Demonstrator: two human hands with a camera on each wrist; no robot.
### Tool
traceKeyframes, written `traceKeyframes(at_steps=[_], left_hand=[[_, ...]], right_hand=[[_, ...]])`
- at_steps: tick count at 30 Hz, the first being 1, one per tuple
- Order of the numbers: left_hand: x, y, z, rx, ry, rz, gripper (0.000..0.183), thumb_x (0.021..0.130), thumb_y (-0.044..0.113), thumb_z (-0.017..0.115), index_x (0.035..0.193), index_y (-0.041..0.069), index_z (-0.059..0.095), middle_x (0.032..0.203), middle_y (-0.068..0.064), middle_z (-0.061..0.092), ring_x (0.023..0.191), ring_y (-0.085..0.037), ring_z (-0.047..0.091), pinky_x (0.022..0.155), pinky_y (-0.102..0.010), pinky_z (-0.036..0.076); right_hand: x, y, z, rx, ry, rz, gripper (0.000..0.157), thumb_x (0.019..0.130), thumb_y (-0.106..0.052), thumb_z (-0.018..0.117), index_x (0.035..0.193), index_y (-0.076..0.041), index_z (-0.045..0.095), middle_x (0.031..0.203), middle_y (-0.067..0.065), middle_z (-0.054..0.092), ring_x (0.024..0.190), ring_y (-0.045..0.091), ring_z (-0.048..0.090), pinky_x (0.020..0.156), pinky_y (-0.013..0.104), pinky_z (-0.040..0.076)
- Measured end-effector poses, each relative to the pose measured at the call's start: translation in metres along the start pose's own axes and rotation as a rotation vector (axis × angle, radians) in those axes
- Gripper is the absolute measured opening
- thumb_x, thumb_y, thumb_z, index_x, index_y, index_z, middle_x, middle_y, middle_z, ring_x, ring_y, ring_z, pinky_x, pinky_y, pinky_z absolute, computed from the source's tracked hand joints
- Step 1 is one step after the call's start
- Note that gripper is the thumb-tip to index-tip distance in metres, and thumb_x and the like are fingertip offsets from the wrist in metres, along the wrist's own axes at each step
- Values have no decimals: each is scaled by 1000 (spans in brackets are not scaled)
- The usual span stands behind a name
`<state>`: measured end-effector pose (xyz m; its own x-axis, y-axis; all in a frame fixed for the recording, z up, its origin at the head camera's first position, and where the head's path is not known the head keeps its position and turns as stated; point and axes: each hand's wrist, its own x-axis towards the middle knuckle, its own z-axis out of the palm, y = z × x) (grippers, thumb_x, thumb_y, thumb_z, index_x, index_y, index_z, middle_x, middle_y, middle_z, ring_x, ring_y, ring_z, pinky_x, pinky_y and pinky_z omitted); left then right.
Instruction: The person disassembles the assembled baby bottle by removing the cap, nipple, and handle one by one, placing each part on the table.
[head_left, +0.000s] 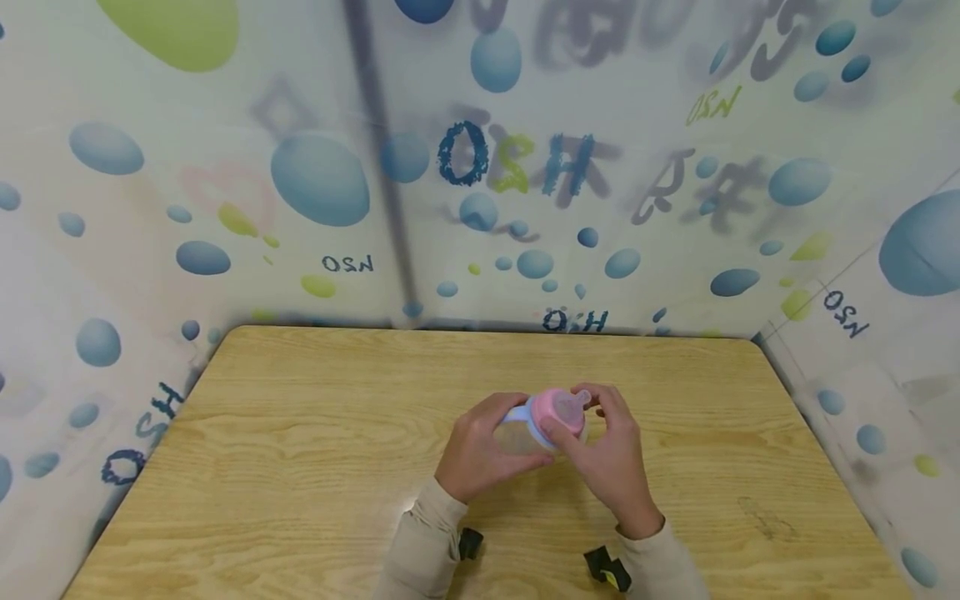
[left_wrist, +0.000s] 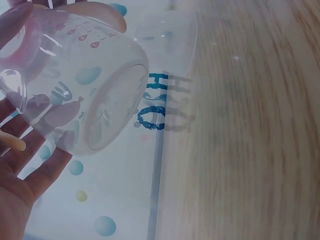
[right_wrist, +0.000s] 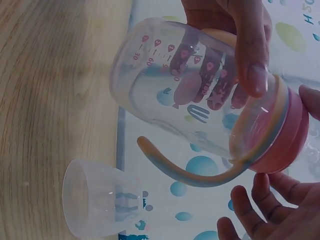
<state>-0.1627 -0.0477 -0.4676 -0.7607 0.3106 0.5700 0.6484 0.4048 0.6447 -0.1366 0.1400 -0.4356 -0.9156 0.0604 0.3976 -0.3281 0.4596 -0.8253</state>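
A clear baby bottle (right_wrist: 165, 85) with pink printed marks is held tilted above the table in both hands. It has a pink collar (head_left: 553, 408), a clear teat (head_left: 579, 402) and a curved handle (right_wrist: 195, 175). My left hand (head_left: 480, 450) grips the bottle's body, thumb above and fingers below. On the collar, my right hand (head_left: 611, 458) has its thumb on the near side and bent fingers around the far side. A translucent cap (right_wrist: 100, 200) stands wide end down on the table, below the bottle; I cannot make it out in the head view.
The wood-grain table (head_left: 300, 417) reaches back to a wall sheet (head_left: 420, 225) printed with blue and green drops and letters. Similar sheets flank both sides. Small black pieces (head_left: 470, 543) sit at the sleeve cuffs.
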Motion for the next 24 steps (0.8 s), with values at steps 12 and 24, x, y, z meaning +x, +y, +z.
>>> traceKeyframes(at_steps=[12, 24], left_hand=[[1, -1, 0, -10, -6, 7, 69, 64, 38, 94, 120, 9, 66, 115, -1, 69, 103, -12, 65, 86, -28, 55], [0, -3, -1, -44, -16, 24, 70, 64, 36, 95, 121, 8, 65, 117, -2, 68, 105, -13, 64, 87, -29, 54]], right_hand=[[2, 1, -2, 36, -20, -28, 41, 78, -11, 86, 113, -8, 64, 110, 0, 62, 100, 14, 53, 89, 37, 39], [1, 3, -5, 82, -90, -94, 48, 78, -5, 83, 121, -10, 64, 112, -2, 59, 105, 15, 54, 92, 31, 42]])
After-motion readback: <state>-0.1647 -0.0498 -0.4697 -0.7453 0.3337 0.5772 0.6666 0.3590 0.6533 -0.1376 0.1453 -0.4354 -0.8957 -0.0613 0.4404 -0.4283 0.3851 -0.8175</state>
